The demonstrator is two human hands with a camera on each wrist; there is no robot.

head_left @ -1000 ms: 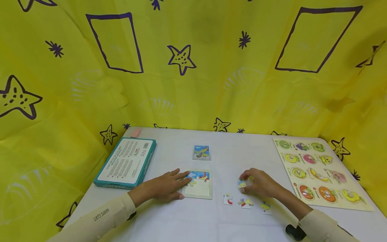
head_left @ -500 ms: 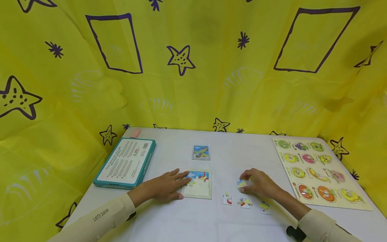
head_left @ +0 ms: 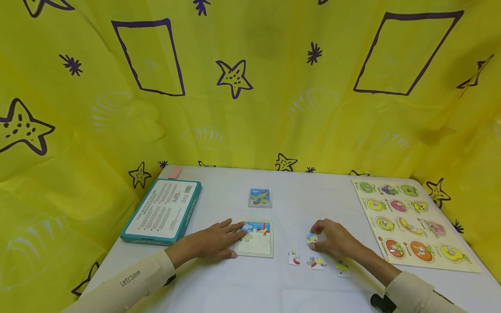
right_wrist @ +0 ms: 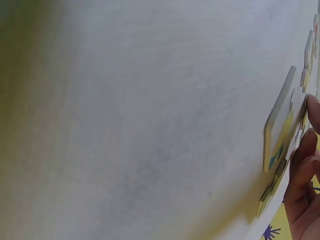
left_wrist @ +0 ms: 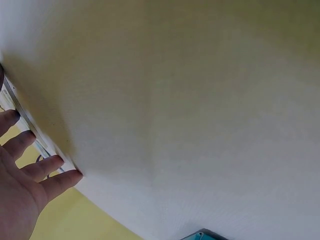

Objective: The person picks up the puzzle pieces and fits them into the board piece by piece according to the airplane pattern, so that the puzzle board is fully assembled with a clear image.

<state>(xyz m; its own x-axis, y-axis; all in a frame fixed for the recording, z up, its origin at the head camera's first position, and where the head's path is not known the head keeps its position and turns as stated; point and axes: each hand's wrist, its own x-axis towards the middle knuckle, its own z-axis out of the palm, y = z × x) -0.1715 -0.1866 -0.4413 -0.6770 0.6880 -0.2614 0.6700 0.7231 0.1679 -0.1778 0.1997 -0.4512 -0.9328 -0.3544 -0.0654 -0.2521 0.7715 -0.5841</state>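
My left hand (head_left: 215,240) lies with its fingers spread over the left side of a shallow puzzle tray (head_left: 258,248). Several pieces with blue sky and a red part fill the tray's upper portion; the fingers hide some of them. To the right, my right hand (head_left: 335,238) pinches a blue and yellow jigsaw piece (head_left: 312,238) between thumb and fingers, low over the table. Three loose pieces lie nearer me: one with red (head_left: 294,257), one with yellow and red (head_left: 316,263) and one with yellow (head_left: 342,268). The right wrist view catches the curled fingers (right_wrist: 302,185) at its edge.
Behind the tray lies a small yellow airplane picture (head_left: 260,198). A teal box (head_left: 162,211) sits at the left, with a pink block (head_left: 175,172) behind it. A fruit peg board (head_left: 415,224) covers the right side. A yellow curtain (head_left: 266,121) hangs behind the table.
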